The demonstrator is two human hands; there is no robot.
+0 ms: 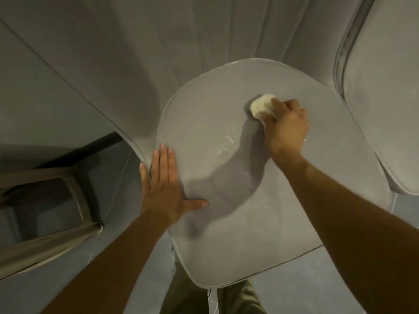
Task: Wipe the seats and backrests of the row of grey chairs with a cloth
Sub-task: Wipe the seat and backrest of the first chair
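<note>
The cloth (261,107) lies on the seat (249,234) (backrest (158,53) behind).

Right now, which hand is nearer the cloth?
Right. The right hand grips the cloth at the far right of the seat; the left hand lies flat on the seat's left edge, well apart from it.

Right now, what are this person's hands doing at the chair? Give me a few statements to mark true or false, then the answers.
1. The right hand grips a pale cloth. True.
2. The cloth is being rubbed on the backrest. False: it is pressed on the seat.
3. The left hand lies flat, fingers straight, at the seat's left edge. True.
4. Both hands hold the cloth. False: only the right hand does.
5. A second grey seat shows at the right. True.
</note>
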